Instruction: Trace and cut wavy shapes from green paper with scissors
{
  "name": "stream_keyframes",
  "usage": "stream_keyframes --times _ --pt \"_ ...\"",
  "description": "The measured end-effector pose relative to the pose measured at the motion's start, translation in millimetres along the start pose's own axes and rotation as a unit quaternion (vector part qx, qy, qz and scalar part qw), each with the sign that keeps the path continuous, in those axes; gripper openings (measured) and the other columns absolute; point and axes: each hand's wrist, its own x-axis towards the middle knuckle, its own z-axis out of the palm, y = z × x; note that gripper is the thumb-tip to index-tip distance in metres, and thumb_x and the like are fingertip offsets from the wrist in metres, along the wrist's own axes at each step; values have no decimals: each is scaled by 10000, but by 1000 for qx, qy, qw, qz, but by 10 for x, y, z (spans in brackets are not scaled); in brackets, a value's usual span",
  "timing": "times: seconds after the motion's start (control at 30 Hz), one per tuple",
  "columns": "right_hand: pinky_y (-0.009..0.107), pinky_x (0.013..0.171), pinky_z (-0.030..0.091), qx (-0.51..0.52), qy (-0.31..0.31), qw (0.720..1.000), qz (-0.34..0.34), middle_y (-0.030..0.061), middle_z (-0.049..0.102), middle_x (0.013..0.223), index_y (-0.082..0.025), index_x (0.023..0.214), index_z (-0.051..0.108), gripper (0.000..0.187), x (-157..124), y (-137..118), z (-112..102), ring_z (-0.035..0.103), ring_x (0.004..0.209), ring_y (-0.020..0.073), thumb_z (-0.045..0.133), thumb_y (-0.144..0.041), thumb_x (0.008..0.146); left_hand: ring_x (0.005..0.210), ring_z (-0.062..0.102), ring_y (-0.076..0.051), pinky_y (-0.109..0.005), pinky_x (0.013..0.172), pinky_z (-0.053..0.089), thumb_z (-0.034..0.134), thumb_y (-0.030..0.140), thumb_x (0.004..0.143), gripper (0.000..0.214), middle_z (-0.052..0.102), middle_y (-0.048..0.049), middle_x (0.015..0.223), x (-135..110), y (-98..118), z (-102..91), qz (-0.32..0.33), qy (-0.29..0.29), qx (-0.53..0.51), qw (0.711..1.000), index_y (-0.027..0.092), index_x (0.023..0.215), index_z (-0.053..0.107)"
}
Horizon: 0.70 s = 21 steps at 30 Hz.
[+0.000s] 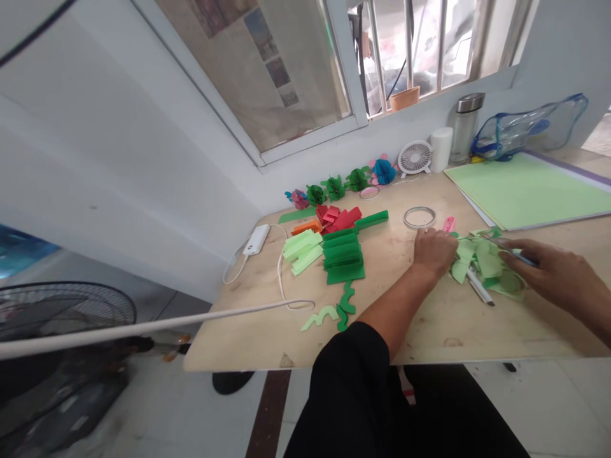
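At the right of the table my left hand is closed, its fingertips pinching a piece of green paper that runs toward the right. My right hand grips scissors, their thin metal blades pointing left at this paper. Beneath both hands lies a heap of light green paper scraps. A white marker sticks out from under the scraps, its dark end toward me. Just beyond my left hand is a small pink item, and a ring-shaped roll lies farther back.
Folded dark green, light green and red paper lies left of my arm, near wavy cut pieces. Paper turtles, a small fan, a bottle and green sheets line the back. A white cable crosses the left.
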Motion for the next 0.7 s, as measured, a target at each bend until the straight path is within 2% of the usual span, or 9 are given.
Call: stream_keyframes --times 0.1,0.2,0.33,0.43,0.5,0.57,0.63,0.7 --pt "353 601 511 24 -58 998 15 32 774 759 -316 1005 747 512 72 -23 25 717 712 285 440 -627 737 1024 618 -238 -404 898 444 486 145 942 244 710 -127 967 23 -83 -32 -15 -15 -20 1000 141 942 730" --pt "378 635 505 31 -93 995 27 60 764 747 -288 985 745 535 133 -27 86 711 732 308 430 -629 719 1002 630 -240 -374 860 469 544 122 887 219 721 -117 999 57 -126 -74 -42 -42 -57 997 167 969 742" --pt "386 661 493 33 -113 992 35 70 767 796 -287 999 733 529 189 -19 174 702 760 313 414 -611 730 941 654 -204 -295 779 499 641 205 822 265 736 -37 1039 85 -181 -150 -52 -86 -131 986 257 1064 735" --pt "388 662 484 31 -111 993 39 69 771 836 -300 999 728 498 218 -10 212 697 777 316 413 -594 750 925 663 -157 -238 777 503 582 203 859 341 741 1 1042 24 -209 -217 -60 -96 -176 978 277 1171 697" --pt "387 656 480 30 -106 993 41 67 769 826 -306 990 728 485 230 -3 213 694 767 316 415 -595 758 945 664 -150 -233 795 504 505 189 899 359 741 -10 1053 -71 -188 -249 -83 -90 -188 974 256 1206 677" --pt "390 650 478 27 -99 994 43 71 769 818 -304 977 729 487 237 4 197 691 756 321 419 -608 757 947 670 -176 -263 791 514 505 235 907 306 743 -33 1027 -196 -123 -260 -114 -86 -186 972 231 1142 700" --pt "389 651 478 27 -92 995 42 74 772 841 -299 982 728 492 239 3 172 691 762 322 428 -617 755 909 678 -205 -295 753 524 526 318 906 238 746 -51 956 -324 -23 -252 -134 -89 -180 970 215 955 735" --pt "380 659 480 30 -88 995 35 73 778 891 -296 1005 727 495 236 -9 152 694 787 316 435 -612 758 900 679 -224 -317 743 530 574 361 879 215 743 -61 932 -431 86 -235 -144 -89 -173 970 207 869 724"
